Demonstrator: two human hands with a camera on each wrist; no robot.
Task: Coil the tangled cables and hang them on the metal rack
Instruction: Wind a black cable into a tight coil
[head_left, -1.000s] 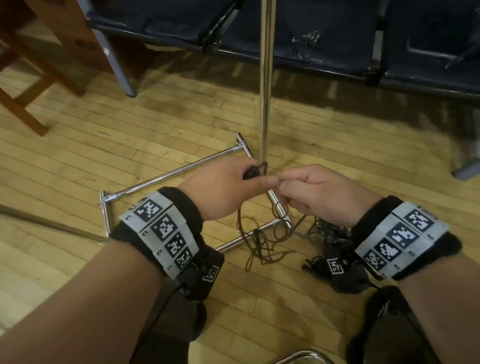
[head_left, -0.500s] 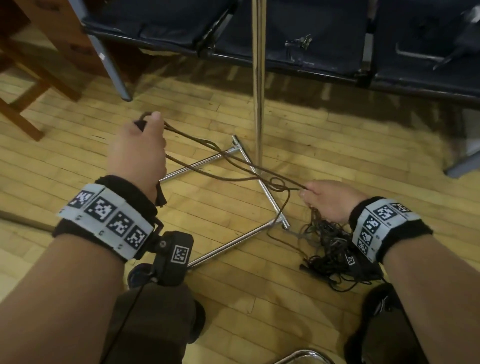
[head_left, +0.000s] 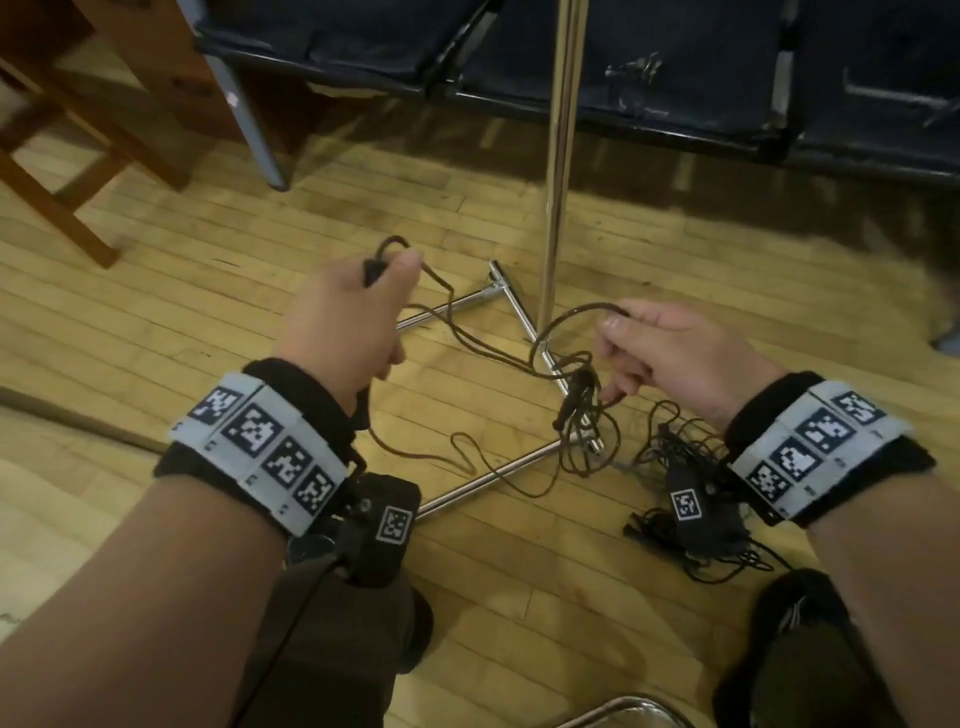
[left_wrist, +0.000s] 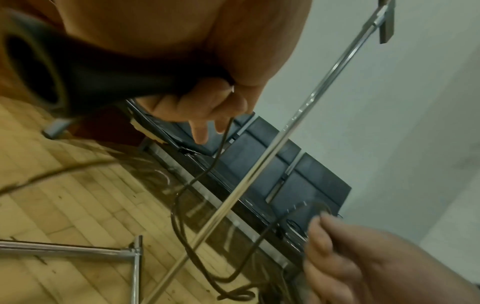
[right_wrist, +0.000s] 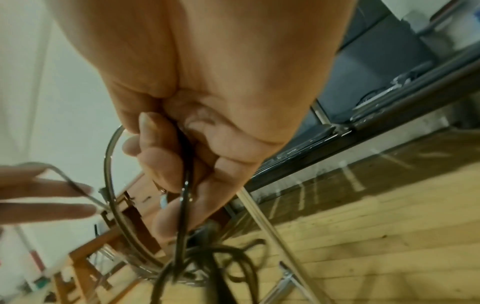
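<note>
Since half a second ago the left hand (head_left: 345, 317) has come back from its far reach toward the middle, and the right hand (head_left: 670, 358) has lifted off the floor pile, so the thin dark brown cable (head_left: 524, 358) that ran taut between them now droops in loose loops.

The left hand pinches the cable near its black plug end between thumb and forefinger, a small loop standing up above the knuckles. The right hand, well apart from it, has its fingers curled round the same cable, which arches out of the top of the fist and also runs down through the palm to a snarl just below. From there the slack falls in several hanging loops and trails over the wooden plank floor (head_left: 311, 218), crossing the low bars of the chrome metal rack base (head_left: 467, 486).

The rack's upright chrome pole (head_left: 558, 156) rises between the two hands, slightly behind them. A heap of tangled black cables (head_left: 696, 545) lies on the floor just beneath the right wrist. Beyond the rack stands a row of dark blue padded seats (head_left: 675, 52) on a metal frame, with brown wooden furniture legs (head_left: 67, 197) at the far left.
</note>
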